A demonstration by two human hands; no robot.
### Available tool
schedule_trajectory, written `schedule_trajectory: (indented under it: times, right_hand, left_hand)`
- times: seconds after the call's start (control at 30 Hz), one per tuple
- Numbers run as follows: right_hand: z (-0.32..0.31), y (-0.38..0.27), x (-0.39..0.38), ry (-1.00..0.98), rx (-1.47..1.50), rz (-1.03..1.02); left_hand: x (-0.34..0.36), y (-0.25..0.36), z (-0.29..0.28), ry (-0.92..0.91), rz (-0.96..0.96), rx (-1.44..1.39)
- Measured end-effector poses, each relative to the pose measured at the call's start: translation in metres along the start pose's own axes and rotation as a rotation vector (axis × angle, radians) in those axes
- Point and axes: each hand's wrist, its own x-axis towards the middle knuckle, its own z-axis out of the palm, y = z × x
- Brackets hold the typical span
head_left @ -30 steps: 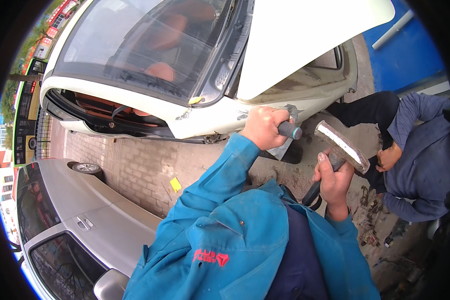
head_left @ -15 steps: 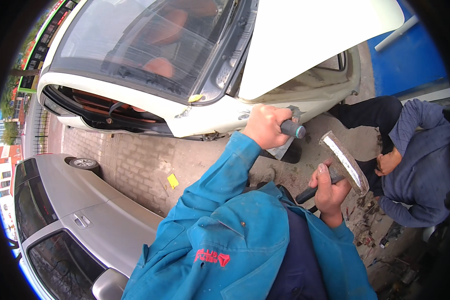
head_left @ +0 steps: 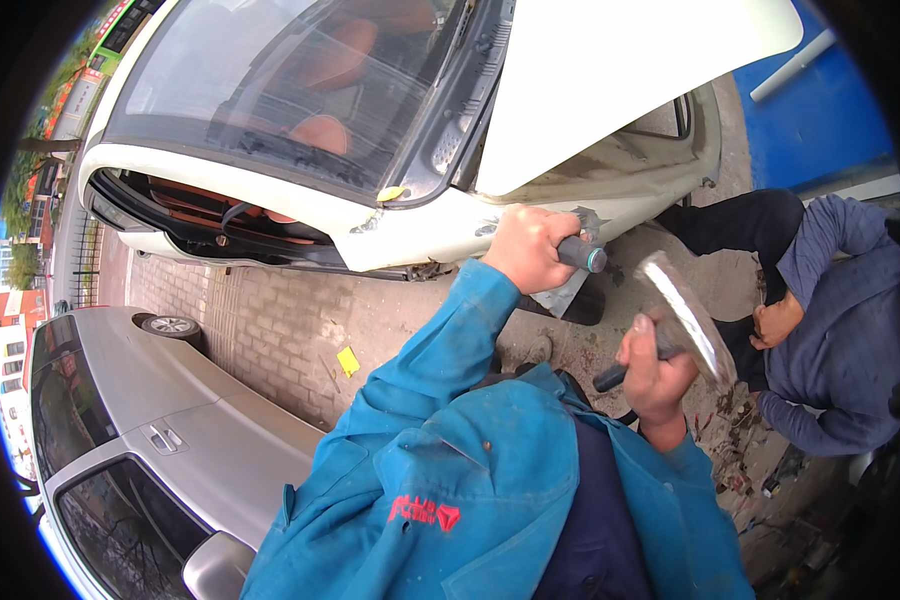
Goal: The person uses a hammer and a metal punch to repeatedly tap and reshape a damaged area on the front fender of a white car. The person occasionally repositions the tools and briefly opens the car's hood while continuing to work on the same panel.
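My left hand (head_left: 535, 248) is closed round a dark cylindrical tool handle (head_left: 582, 254) with a teal ring near its end. It is held beside the scraped front panel of a white car (head_left: 435, 232); the tool's other end is hidden behind my hand. A bare grey patch (head_left: 592, 222) shows on that panel. Lower and to the right, my right hand (head_left: 660, 378) grips a hammer (head_left: 686, 318) by its dark handle. The hammer's long metal head, blurred by motion, points up toward the left hand's tool, apart from it.
The car's raised white hood (head_left: 630, 80) spreads overhead. Close on the right crouches a person in a grey-blue top (head_left: 840, 330). A silver car (head_left: 160, 400) stands at the left. Debris (head_left: 735, 460) litters the ground, and a yellow scrap (head_left: 347, 361) lies on the paving.
The hammer and my right hand have shifted slightly up and left, and the hammer head is now blurred. My left hand keeps its grip, having barely moved.
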Motion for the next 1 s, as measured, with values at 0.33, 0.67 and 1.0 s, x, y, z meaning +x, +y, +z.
schedule_trajectory:
  times: [0.33,0.67,1.0]
  right_hand:
    - [-0.010,0.022,-0.021,0.031,0.145,0.336]
    - [-0.009,0.018,-0.024,0.003,0.084,0.397]
    - [0.002,0.016,-0.016,-0.013,0.078,0.380]
  left_hand:
    - [-0.004,0.013,-0.016,0.004,0.040,0.046]
    - [0.003,0.007,-0.006,0.077,-0.004,0.008]
    - [0.005,0.008,-0.014,0.106,-0.032,-0.021]
